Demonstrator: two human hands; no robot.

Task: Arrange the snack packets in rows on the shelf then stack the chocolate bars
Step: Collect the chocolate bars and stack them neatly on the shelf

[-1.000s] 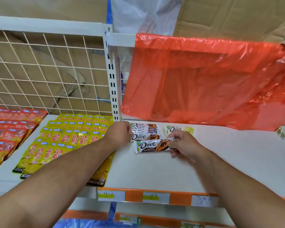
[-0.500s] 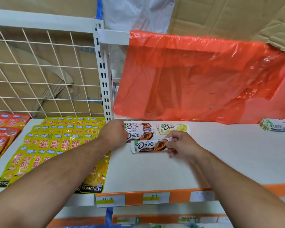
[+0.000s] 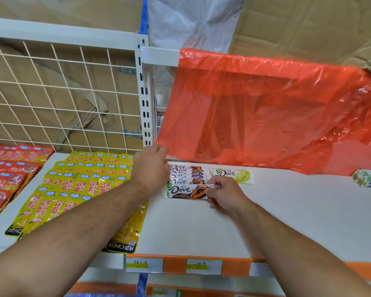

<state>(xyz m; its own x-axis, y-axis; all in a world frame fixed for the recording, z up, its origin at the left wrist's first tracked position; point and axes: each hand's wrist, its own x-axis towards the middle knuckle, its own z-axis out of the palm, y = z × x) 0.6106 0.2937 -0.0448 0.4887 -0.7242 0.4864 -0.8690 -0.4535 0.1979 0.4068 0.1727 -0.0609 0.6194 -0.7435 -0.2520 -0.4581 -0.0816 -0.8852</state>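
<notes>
Right, so the person has both hands on the white shelf (image 3: 266, 221) at the middle of the frame, working at the chocolate. The right hand (image 3: 225, 194) pinches the right end of a brown-and-white chocolate bar (image 3: 184, 191) between the thumb and curled fingertips. The bar lies flat, label up, just in front of the stack of bars (image 3: 186, 173), which sits at the back of the shelf under the hanging orange plastic sheet (image 3: 266, 108). Holding it by the very end looks sensible, since the rest of the wrapper is free to be lined up with the ones behind it.

The left hand (image 3: 150, 166) sits at the left end of that stack, knuckles up and fingers bent under. I can't make out whether they clasp a bar or only butt against the ends. My guess is that it serves as a stop, so the pile is square when the next bar goes on.

Just right of the stack a pale green-and-yellow bar (image 3: 232, 174) lies on its own. Another bar (image 3: 368, 179) shows at the right edge of the frame, well apart, and both would want gathering.

To the left, the yellow snack packets (image 3: 79, 185) lie in overlapping rows, with the red snack packets (image 3: 7, 168) beyond them at the left edge. That half of the job looks done. The glossy wrappers could slide off one another if the pile is nudged.
</notes>
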